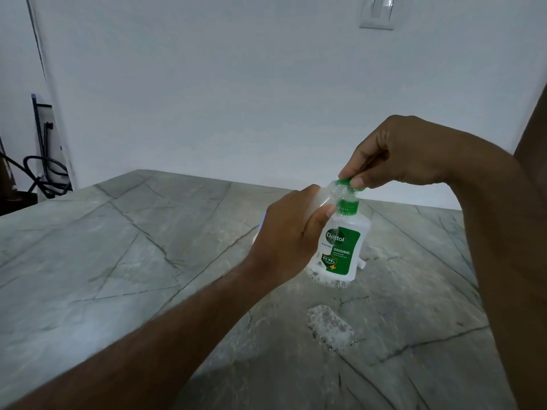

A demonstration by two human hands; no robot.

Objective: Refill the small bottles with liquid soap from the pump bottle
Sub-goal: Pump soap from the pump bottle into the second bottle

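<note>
1. The pump bottle (pixel 340 250) is a clear plastic Dettol hand-wash bottle with a green-and-white label reading "ORIGINAL", a green collar and a green pump head (pixel 350 184). It stands upright on the grey veined stone countertop (pixel 118 247), right of centre, with foam showing at its base.
2. The right hand (pixel 396 155) comes down from above and pinches the pump head between thumb and fingertips.
3. The left hand (pixel 288 235) curls around a small clear bottle (pixel 324 196), tilted, its mouth held close to the pump spout; bubbles show there.
4. A patch of soap foam (pixel 330 327) lies on the countertop in front of the pump bottle.
5. A small white object (pixel 361 264) peeks out just behind the bottle's base; the left hand hides most of another pale thing.
6. Behind are a white wall, a light switch (pixel 377 11) and black cables (pixel 44 173) at far left.
</note>
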